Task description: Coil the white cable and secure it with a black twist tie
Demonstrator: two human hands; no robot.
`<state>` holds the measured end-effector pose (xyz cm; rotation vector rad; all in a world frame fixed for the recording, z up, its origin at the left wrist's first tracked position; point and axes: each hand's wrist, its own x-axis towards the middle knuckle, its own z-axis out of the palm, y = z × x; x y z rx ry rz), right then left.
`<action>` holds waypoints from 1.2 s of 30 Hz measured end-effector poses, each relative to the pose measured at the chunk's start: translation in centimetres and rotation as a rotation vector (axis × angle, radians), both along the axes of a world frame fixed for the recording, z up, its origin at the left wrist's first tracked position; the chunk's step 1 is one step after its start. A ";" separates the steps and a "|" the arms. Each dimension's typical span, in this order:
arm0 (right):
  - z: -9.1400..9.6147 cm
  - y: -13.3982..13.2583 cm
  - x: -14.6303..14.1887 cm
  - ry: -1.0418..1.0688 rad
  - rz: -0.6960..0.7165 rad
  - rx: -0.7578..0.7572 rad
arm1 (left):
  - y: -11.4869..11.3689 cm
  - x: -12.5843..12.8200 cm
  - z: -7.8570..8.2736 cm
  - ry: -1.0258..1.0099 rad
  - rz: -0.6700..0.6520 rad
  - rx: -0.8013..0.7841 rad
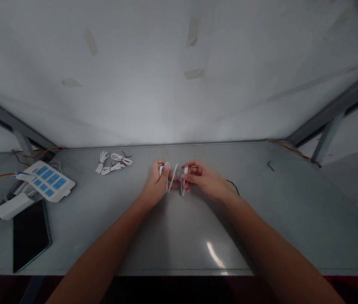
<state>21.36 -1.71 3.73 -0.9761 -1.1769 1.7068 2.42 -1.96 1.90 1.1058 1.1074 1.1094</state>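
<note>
Both hands are mid-table, w/ a thin white cable (173, 178) strung between them in a couple of loose loops just above the table (179, 240). My left hand (155, 183) is curled closed round one side of the loops, fingers wrapped over the top. My right hand (204, 179) pinches the other side betw. thumb & fingertips, remaining fingers half folded. There may be a plug end at that pinch, but it's too small to tell.

My read: the cable is v. light, limp and a bit springy, so loops will want to pop open. The jacket looks smooth and could slide thru a slack pinch. Prob. not fragile, exc. where wire meets plug. Best hold is the loops gathered in the fist, w/ the other hand close to the free end, not on the joint.

Far left are tied cable bundles (114, 162). At the left edge is a power strip (48, 180), w/ a dark tablet (30, 234) nearer. A black twist tie (233, 186) lies just right of my right hand.
</note>
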 end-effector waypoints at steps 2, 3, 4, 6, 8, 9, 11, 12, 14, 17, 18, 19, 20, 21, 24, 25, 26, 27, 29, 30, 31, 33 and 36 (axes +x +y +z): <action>-0.1 -0.5 -0.7 0.066 0.006 -0.037 | -0.4 0.1 0.0 0.083 -0.015 0.099; -0.1 -0.7 -0.9 0.092 -0.002 -0.056 | -0.6 0.2 0.1 0.123 -0.029 0.140; -0.2 -0.8 -1.1 0.112 -0.010 -0.074 | -0.8 0.2 0.1 0.159 -0.052 0.169; -0.4 -0.9 -1.2 0.136 -0.003 -0.099 | -1.0 0.3 0.2 0.225 -0.110 0.194; -0.5 -0.7 -1.2 0.158 0.039 -0.102 | -1.1 0.2 0.3 0.323 -0.128 0.238; -0.5 -0.7 -1.2 0.175 0.065 -0.100 | -1.1 0.2 0.4 0.393 -0.119 0.294; -0.6 -0.5 -1.3 0.231 0.086 -0.099 | -1.0 0.1 0.5 0.546 -0.091 0.465; -0.6 -0.5 -1.4 0.267 0.079 -0.101 | -0.9 0.0 0.5 0.611 -0.090 0.552; -0.8 -0.6 -1.7 0.312 0.047 -0.098 | -0.8 0.0 0.5 0.700 -0.122 0.650; -1.2 -0.9 -2.3 0.228 0.000 -0.056 | -0.9 0.1 0.2 0.792 -0.179 0.653; -1.3 -1.0 -2.5 0.171 -0.009 -0.033 | -0.9 0.2 0.1 0.817 -0.193 0.649; -1.4 -1.1 -2.6 0.114 -0.017 -0.005 | -0.9 0.2 -0.1 0.836 -0.200 0.651; -1.5 -1.2 -2.7 0.066 -0.023 0.025 | -0.9 0.2 -0.2 0.847 -0.201 0.658; -1.5 -1.2 -2.8 0.027 -0.026 0.057 | -0.9 0.2 -0.4 0.852 -0.194 0.668; -1.7 -1.1 -2.7 -0.058 -0.040 0.134 | -0.6 -0.1 -0.7 0.822 -0.156 0.695; -1.7 -1.0 -2.7 -0.080 -0.059 0.146 | -0.5 -0.3 -0.8 0.792 -0.141 0.703; -1.8 -0.9 -2.6 -0.092 -0.084 0.151 | -0.3 -0.4 -0.9 0.753 -0.120 0.707; -1.9 -0.7 -2.6 -0.094 -0.113 0.150 | -0.2 -0.5 -1.0 0.708 -0.093 0.705; -2.2 -0.4 -2.5 -0.063 -0.167 0.137 | -0.1 -0.6 -1.1 0.611 -0.039 0.660; -2.4 -0.3 -2.5 -0.036 -0.191 0.131 | -0.1 -0.6 -1.1 0.562 -0.020 0.601; -2.5 -0.2 -2.6 -0.008 -0.217 0.126 | -0.1 -0.5 -1.2 0.508 -0.013 0.520; -2.9 0.0 -2.7 0.025 -0.268 0.115 | -0.2 -0.1 -1.3 0.398 -0.045 0.343; -3.1 0.1 -3.1 -0.015 -0.296 0.122 | -0.4 0.5 -1.4 0.325 -0.113 0.240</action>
